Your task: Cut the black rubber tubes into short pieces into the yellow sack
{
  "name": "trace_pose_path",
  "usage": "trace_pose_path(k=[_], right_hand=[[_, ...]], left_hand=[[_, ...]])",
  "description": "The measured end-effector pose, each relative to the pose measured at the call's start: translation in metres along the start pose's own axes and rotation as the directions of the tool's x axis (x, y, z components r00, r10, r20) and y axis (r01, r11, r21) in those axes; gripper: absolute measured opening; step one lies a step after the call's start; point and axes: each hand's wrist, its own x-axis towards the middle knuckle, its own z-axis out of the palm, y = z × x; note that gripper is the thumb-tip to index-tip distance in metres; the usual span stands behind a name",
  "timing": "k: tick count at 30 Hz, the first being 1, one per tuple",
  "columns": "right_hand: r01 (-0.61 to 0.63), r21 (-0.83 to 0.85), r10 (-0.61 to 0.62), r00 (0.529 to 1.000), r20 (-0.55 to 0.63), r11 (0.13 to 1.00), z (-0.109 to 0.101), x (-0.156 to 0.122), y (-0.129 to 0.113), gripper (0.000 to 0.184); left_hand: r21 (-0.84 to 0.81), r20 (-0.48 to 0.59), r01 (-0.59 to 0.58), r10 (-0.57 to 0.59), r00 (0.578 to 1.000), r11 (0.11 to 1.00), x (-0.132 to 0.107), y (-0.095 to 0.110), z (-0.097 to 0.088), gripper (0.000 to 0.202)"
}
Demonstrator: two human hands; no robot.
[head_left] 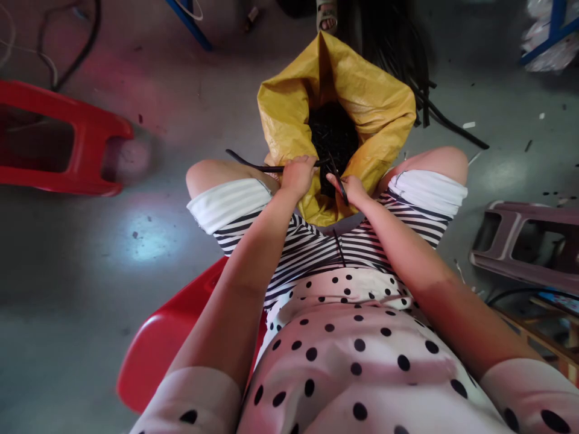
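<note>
A yellow woven sack (384,102) stands between my knees with its mouth folded open. Dark cut pieces (332,135) lie inside it. My left hand (299,173) is closed around a long black rubber-like strip (253,164), whose free end sticks out to the left while its other end reaches over the sack's mouth. In my right hand (353,190) is a pair of scissors (340,184) with dark handles, its blades pointing up toward the strip's end. Whether the blades touch the strip I cannot tell.
More long black strips (423,102) lie on the floor behind the sack, near a sandalled foot (326,17). A red stool (90,114) is at left, a greyish stool (511,241) at right. I sit on a red seat (154,343). Small scraps dot the floor.
</note>
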Motion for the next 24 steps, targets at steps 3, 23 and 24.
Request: trace_pose_path(k=[3,23,24], right_hand=[[-0.026,0.003,0.026,0.999,-0.03,1.0,-0.003,-0.002,-0.002,0.072],[-0.004,0.003,0.004,0.995,0.104,1.0,-0.002,-0.005,-0.001,0.078],[-0.01,0.004,0.01,0.995,0.096,1.0,-0.001,-0.004,-0.001,0.077]], left_hand=[[-0.015,0.015,0.008,-0.008,1.0,1.0,0.0,-0.002,-0.002,0.041],[-0.06,-0.015,-0.019,0.018,1.0,0.998,0.0,0.002,0.002,0.045],[-0.062,-0.007,-0.023,0.022,1.0,0.998,0.0,0.002,0.004,0.044]])
